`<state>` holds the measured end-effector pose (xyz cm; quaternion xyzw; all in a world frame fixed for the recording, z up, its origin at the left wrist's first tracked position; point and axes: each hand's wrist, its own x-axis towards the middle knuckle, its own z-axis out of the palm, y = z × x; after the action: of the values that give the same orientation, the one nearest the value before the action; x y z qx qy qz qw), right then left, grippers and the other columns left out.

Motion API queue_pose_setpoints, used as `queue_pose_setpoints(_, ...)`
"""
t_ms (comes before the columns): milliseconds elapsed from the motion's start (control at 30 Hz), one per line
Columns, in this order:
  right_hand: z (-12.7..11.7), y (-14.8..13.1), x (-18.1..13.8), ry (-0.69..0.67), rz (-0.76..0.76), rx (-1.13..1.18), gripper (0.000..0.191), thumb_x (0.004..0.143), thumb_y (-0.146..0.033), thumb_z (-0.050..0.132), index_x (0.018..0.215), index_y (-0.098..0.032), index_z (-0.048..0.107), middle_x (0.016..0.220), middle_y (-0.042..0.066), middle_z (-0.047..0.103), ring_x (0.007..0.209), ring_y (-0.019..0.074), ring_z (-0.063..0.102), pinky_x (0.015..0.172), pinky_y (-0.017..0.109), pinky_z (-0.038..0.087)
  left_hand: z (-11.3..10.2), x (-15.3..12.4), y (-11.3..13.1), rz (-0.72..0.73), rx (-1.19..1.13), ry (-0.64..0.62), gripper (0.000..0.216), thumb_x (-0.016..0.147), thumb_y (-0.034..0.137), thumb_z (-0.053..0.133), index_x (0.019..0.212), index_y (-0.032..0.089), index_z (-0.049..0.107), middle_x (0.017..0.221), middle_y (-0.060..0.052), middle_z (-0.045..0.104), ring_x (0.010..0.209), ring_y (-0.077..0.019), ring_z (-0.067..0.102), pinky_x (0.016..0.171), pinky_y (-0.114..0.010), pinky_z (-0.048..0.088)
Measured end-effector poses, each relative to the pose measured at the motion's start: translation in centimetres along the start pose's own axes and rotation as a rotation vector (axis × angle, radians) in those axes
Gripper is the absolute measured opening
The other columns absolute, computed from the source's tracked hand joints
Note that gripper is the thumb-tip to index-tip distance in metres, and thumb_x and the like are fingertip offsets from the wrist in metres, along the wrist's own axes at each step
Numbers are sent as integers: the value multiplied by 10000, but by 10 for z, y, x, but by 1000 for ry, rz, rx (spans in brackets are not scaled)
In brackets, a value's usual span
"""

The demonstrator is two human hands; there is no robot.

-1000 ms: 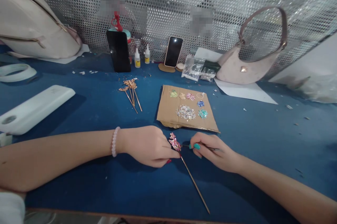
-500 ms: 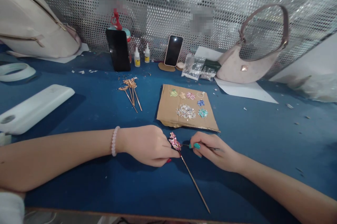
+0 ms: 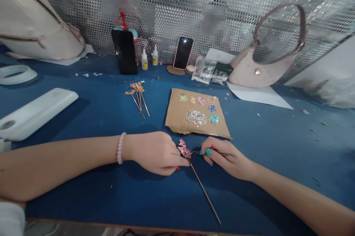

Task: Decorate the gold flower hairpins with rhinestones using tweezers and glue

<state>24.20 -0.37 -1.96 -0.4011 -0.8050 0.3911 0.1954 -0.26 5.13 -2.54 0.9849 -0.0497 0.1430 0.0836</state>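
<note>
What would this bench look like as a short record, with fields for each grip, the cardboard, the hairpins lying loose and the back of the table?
Left grip: closed on a hairpin at its pink-flowered end
Right grip: closed on a thin tool, tip at the flowers; contact unclear
Cardboard: holds small colored piles, the largest silvery
Loose hairpins: bunched left of the cardboard
Back: two bottles between two propped phones; handbag at right
</note>
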Motion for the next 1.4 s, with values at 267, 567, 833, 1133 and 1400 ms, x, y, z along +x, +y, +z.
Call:
queue_pose_setpoints(267, 0, 2, -1, -6, -42, -52, 233, 963, -284, 309, 831, -189, 476, 613, -18, 500, 536, 93, 423, 511, 210, 383, -1, 1, 1, -3, 9, -3, 262, 870, 151, 451, 1066, 113, 621, 725, -31, 681, 598, -138, 599, 488, -304, 374)
queue_pose_setpoints(567, -1, 1, -1, -9, -44, -78, 211, 952, -264, 321, 827, -193, 475, 613, -23, 499, 526, 93, 414, 499, 211, 371, -1, 0, 1, 0, 8, 9, 258, 867, 151, 458, 1064, 113, 619, 726, -30, 680, 601, -138, 603, 487, -305, 376)
queue_pose_setpoints(833, -1, 0, -1, -8, -47, -101, 232, 962, -284, 315, 824, -198, 479, 618, -17, 509, 533, 94, 436, 503, 210, 378, -1, 0, 1, 7, 11, 41, 233, 852, 144, 479, 1042, 119, 612, 721, -31, 683, 589, -136, 606, 469, -302, 369)
queue_pose_setpoints(1133, -2, -1, -1, 25, -111, -113, 243, 967, -291, 313, 819, -196, 481, 618, -13, 511, 533, 96, 446, 513, 213, 395, 0, -1, 0, -1, 21, 19, 256, 869, 148, 451, 1058, 113, 619, 693, -24, 663, 586, -139, 586, 482, -305, 360)
queue_pose_setpoints(1400, -1, 0, -2, 19, -132, -133, 198, 955, -243, 335, 830, -200, 482, 625, -20, 509, 529, 94, 440, 510, 208, 379, -2, 1, 2, -50, 16, -34, 290, 864, 151, 461, 1123, 133, 590, 752, -21, 678, 607, -142, 588, 493, -307, 365)
